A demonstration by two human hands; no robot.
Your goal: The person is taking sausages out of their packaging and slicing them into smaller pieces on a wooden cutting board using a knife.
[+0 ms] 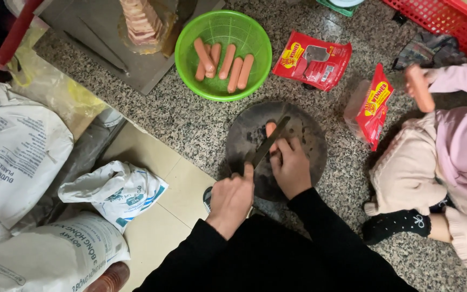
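A knife [268, 141] with a long, dark, flat blade lies slanted across a round, dark board [304, 135]; its tip points up and to the right, its handle sits low and to the left, buried in the left hand [232, 198], whose forefinger runs along the blade's back. Under the blade a pinkish-orange sausage [270, 128] rests on the board, mostly hidden; only its rounded end shows above the blade's edge. The right hand [292, 166] pins it down, fingertips just beside the blade. The board is worn and greyish, flat on the speckled stone floor [190, 124].
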